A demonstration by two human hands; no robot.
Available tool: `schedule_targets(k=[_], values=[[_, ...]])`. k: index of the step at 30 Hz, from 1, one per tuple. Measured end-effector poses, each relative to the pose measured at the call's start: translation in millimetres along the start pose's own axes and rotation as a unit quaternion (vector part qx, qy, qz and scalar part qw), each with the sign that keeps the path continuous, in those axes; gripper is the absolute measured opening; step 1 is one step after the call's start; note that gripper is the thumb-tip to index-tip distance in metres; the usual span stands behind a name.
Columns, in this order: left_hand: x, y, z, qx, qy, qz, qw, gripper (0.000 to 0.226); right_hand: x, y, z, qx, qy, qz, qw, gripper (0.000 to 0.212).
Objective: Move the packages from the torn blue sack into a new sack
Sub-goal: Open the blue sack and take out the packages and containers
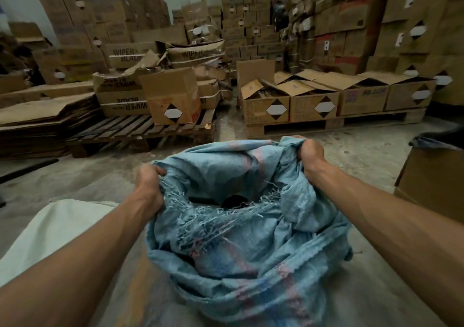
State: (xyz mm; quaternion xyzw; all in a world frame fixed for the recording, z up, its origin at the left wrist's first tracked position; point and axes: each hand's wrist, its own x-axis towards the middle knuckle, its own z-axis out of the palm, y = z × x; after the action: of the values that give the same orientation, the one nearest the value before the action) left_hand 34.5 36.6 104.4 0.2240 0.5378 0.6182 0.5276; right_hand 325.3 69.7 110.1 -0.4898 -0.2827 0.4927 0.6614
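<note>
The torn blue sack (241,246) is a woven, crumpled bag with faded pink stripes and frayed threads along a rip near its mouth. My left hand (148,186) is shut on the sack's left edge by the frayed tear. My right hand (310,154) grips the bunched far right rim, held higher. Through the opening something dark (233,201) shows inside; I cannot tell what it is. A white sack (57,226) lies flat on the floor to the left, partly under my left forearm.
A wooden pallet (140,130) with wiper blade cartons stands ahead on the left. Another pallet (334,122) with open cartons stands ahead on the right. A cardboard box (431,176) with a dark liner is close on the right. Flattened cardboard (42,115) is stacked at the left.
</note>
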Motion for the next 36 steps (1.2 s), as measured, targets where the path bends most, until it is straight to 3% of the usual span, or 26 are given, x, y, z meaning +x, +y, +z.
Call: schedule_targets(k=[6, 10, 13, 15, 16, 17, 18, 20, 21, 23, 25, 26, 27, 29, 31, 32, 34, 36], values=[[-19, 7, 39, -0.128, -0.054, 0.029, 0.99, 0.039, 21, -23, -12, 0.089, 0.026, -0.064, 0.994, 0.033], [-21, 13, 53, -0.238, -0.072, 0.051, 0.967, 0.069, 31, -48, -8, 0.133, 0.038, -0.138, 0.981, 0.019], [-20, 4, 60, -0.331, -0.056, 0.059, 0.94, 0.073, 39, -53, -10, 0.132, 0.063, -0.186, 0.972, 0.031], [-21, -13, 61, -0.336, -0.049, 0.053, 0.939, 0.075, 43, -42, -14, 0.048, 0.075, -0.199, 0.976, 0.033], [-22, -24, 59, -0.318, -0.05, 0.04, 0.946, 0.074, 47, -33, -18, -0.084, 0.077, -0.204, 0.972, 0.03], [-23, -35, 57, -0.293, -0.053, 0.02, 0.954, 0.067, 49, -22, -26, -0.267, 0.073, -0.197, 0.94, 0.026], [-23, -45, 51, -0.256, -0.047, -0.003, 0.966, 0.053, 46, -11, -36, -0.44, 0.067, -0.172, 0.879, 0.027], [-24, -59, 38, -0.177, -0.039, -0.041, 0.983, 0.027, 39, 15, -55, -0.638, 0.034, -0.158, 0.753, 0.051], [-22, -65, 29, -0.138, -0.045, -0.05, 0.988, 0.023, 28, 29, -61, -0.666, 0.01, -0.204, 0.717, 0.062], [-13, -76, 9, -0.043, -0.05, -0.041, 0.997, 0.023, 0, 57, -68, -0.658, -0.071, -0.4, 0.634, 0.065], [-4, -85, -9, 0.05, -0.058, -0.033, 0.997, 0.019, -32, 84, -69, -0.609, -0.206, -0.576, 0.505, 0.056], [-1, -90, -16, 0.067, -0.068, -0.048, 0.994, 0.02, -45, 97, -69, -0.605, -0.284, -0.598, 0.442, 0.053], [2, -93, -20, 0.074, -0.079, -0.068, 0.992, 0.023, -55, 107, -65, -0.622, -0.353, -0.568, 0.408, 0.052], [8, -97, -26, 0.078, -0.087, -0.104, 0.988, 0.033, -58, 126, -57, -0.692, -0.409, -0.441, 0.4, 0.067], [12, -100, -25, 0.075, -0.083, -0.121, 0.986, 0.04, -51, 130, -52, -0.75, -0.41, -0.256, 0.451, 0.092], [13, -99, -25, 0.064, -0.078, -0.118, 0.988, 0.043, -46, 132, -54, -0.758, -0.421, -0.175, 0.467, 0.094], [28, -94, -30, 0.029, -0.046, -0.092, 0.994, 0.05, -47, 132, -69, -0.752, -0.467, -0.066, 0.46, 0.058], [54, -92, -44, 0.001, 0.0, -0.071, 0.997, 0.067, -53, 138, -95, -0.764, -0.496, 0.022, 0.413, 0.028]])
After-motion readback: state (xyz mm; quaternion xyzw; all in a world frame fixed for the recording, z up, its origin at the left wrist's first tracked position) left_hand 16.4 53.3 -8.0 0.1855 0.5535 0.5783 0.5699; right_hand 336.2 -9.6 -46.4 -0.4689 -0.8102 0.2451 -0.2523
